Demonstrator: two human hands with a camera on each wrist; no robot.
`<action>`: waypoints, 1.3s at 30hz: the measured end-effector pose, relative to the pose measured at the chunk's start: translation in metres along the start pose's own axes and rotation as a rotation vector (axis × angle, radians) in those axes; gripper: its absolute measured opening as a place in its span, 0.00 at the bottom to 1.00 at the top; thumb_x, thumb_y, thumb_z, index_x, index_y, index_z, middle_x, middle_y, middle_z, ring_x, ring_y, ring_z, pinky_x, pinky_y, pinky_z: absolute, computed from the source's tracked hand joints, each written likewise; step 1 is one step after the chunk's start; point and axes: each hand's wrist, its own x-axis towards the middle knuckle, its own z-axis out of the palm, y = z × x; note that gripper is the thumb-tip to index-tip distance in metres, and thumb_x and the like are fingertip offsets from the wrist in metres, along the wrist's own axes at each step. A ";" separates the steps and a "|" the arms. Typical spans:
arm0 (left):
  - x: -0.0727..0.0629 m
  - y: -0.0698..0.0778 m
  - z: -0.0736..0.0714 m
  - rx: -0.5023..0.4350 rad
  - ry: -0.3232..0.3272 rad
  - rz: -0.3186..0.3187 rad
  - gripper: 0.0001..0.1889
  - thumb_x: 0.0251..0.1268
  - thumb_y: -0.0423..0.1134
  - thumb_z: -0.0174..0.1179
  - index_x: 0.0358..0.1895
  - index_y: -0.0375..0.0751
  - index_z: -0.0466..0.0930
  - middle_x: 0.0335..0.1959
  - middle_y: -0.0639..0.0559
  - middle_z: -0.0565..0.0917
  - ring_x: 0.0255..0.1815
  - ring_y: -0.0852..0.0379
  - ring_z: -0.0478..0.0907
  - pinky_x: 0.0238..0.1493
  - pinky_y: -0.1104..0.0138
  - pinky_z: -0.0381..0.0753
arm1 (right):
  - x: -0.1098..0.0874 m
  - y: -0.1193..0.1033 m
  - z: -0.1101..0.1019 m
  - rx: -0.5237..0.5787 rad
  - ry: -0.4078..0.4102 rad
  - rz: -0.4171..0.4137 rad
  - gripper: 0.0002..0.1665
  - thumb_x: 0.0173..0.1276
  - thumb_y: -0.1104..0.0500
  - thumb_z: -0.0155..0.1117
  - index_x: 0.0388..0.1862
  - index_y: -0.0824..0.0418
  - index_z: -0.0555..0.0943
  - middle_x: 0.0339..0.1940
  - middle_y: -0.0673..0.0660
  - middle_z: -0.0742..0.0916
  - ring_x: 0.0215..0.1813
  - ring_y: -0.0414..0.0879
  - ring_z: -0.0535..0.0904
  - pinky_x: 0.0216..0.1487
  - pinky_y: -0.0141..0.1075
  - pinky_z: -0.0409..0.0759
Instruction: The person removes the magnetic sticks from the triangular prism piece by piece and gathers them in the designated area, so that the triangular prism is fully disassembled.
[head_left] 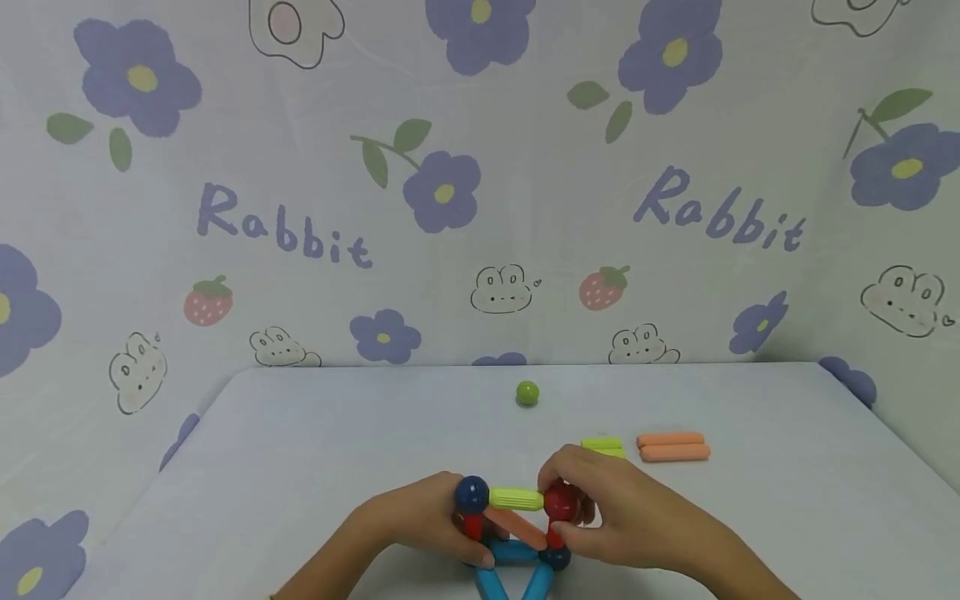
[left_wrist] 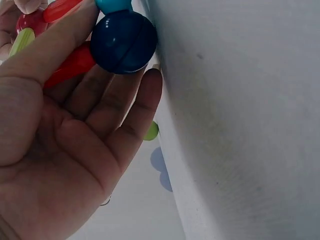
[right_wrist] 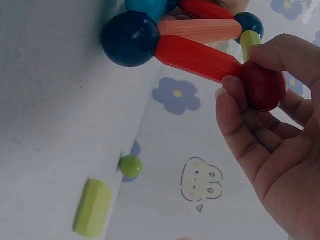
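The toy frame (head_left: 517,528) of sticks and balls is between the two hands, over the table (head_left: 337,425). The left hand (head_left: 422,518) grips its left red stick (head_left: 472,527), with a dark blue ball (head_left: 472,495) just above the fingers. The fingers of the right hand (head_left: 618,504) pinch the red ball (head_left: 561,502) at the upper right corner; a yellow-green stick (head_left: 513,499) runs leftward from them. Blue sticks (head_left: 537,582) spread below the fingers. Beyond the right fingers lie two orange sticks (head_left: 673,452); farther off, a green ball (head_left: 527,393).
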 end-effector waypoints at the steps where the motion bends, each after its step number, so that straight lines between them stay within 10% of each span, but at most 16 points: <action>1: 0.000 0.000 0.001 0.031 0.008 -0.017 0.16 0.56 0.39 0.76 0.48 0.48 0.86 0.36 0.64 0.85 0.36 0.66 0.77 0.50 0.70 0.76 | 0.000 0.000 0.001 0.004 0.001 -0.004 0.20 0.61 0.66 0.71 0.47 0.49 0.76 0.36 0.41 0.79 0.36 0.36 0.77 0.36 0.32 0.82; 14: 0.001 0.001 0.002 0.050 0.004 -0.017 0.15 0.56 0.39 0.76 0.48 0.49 0.89 0.36 0.67 0.86 0.35 0.66 0.78 0.50 0.70 0.76 | 0.002 0.000 0.006 0.088 0.063 -0.042 0.19 0.67 0.72 0.56 0.50 0.51 0.71 0.32 0.46 0.74 0.29 0.37 0.71 0.26 0.30 0.76; 39: 0.002 0.000 0.004 -0.044 -0.009 -0.085 0.12 0.57 0.35 0.74 0.45 0.47 0.90 0.35 0.64 0.88 0.38 0.64 0.80 0.49 0.70 0.76 | -0.002 0.010 -0.004 0.203 0.218 -0.137 0.17 0.65 0.70 0.68 0.41 0.52 0.73 0.34 0.47 0.81 0.33 0.44 0.78 0.25 0.35 0.81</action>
